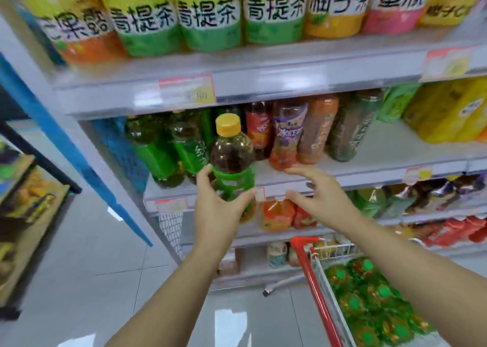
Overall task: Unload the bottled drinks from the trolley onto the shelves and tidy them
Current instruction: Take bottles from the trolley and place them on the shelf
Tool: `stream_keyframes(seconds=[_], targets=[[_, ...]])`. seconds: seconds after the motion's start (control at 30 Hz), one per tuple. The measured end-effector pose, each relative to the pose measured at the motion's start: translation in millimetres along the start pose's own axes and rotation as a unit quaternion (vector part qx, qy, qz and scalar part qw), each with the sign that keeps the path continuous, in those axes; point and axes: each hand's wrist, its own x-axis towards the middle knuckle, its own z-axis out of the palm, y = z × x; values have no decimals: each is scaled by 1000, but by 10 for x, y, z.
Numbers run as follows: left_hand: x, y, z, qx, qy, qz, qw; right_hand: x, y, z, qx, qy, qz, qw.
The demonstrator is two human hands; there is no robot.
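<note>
A yellow-capped bottle (232, 159) is gripped upright by the left hand (216, 209) before the front edge of the middle shelf (369, 179). The right hand (319, 196) is held spread and empty just beside it, above the trolley (316, 294).

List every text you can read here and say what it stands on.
"青提茶": three green-labelled top-shelf bottles.
"柚子茶": yellow-labelled bottle.
"蜜桃": pink-labelled bottle; the rest is unreadable.
"果露": orange-labelled bottle; the first character is unclear.
Price tags, middle-shelf labels and held bottle: too blurred to read.
</note>
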Motion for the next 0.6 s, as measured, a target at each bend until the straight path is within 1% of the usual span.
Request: stream_keyframes(seconds=[0.07, 0.13, 0.23, 0.3, 0.4, 0.47, 0.6], targets=[[200, 23, 108, -12, 57, 15, 998, 102, 144, 127, -78, -56, 42, 994], [382, -14, 259, -20, 102, 33, 994, 184, 250, 196, -144, -103, 61, 982], [612, -147, 474, -21, 147, 48, 988, 255, 342, 214, -226, -128, 62, 964], [730, -259, 580, -13, 161, 44, 986, 265, 362, 205, -250, -140, 57, 956], [835, -404, 688, 11, 189, 43, 981, 244, 390, 193, -251, -152, 54, 954], [869, -441, 742, 56, 215, 37, 974, 235, 422, 185, -244, -157, 53, 956], [957, -509, 805, 222, 255, 49, 940, 233, 477, 170, -237, -156, 47, 958]])
